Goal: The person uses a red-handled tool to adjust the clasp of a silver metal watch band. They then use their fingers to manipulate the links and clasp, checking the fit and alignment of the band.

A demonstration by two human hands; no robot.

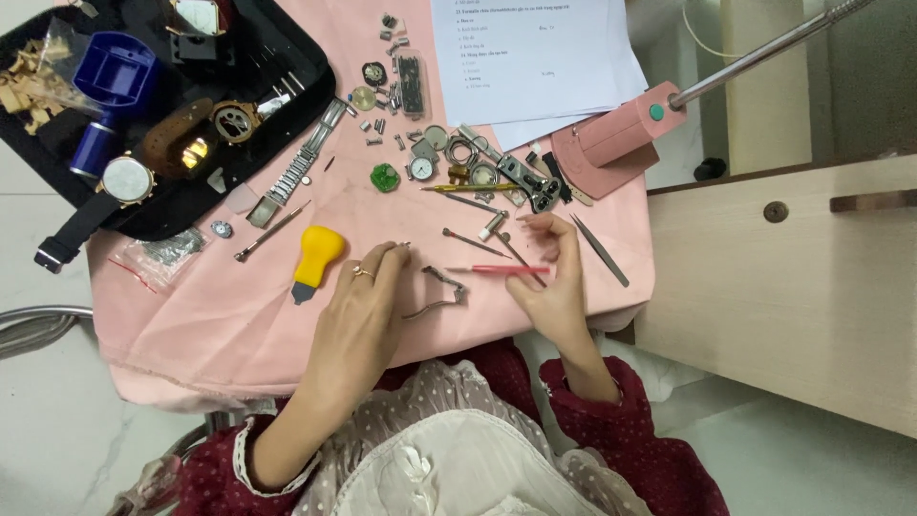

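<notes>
My left hand (363,311), with a ring on one finger, rests on the pink cloth (210,325) and grips one end of a bent metal watch clasp (441,291). Its fingertips touch a tiny metal pin (403,246). My right hand (552,282) holds a thin red-handled tool (497,270) that lies level, its tip pointing left toward the clasp. A yellow-handled case opener (315,260) lies just left of my left hand.
Thin metal pin tools (475,243), tweezers (600,250), a green part (384,178), a steel bracelet (296,177) and several small watch parts are spread on the cloth. A black tray (287,57) with watches sits far left. Papers (530,57), a pink lamp base (611,143) and a wooden cabinet (793,287) stand at the right.
</notes>
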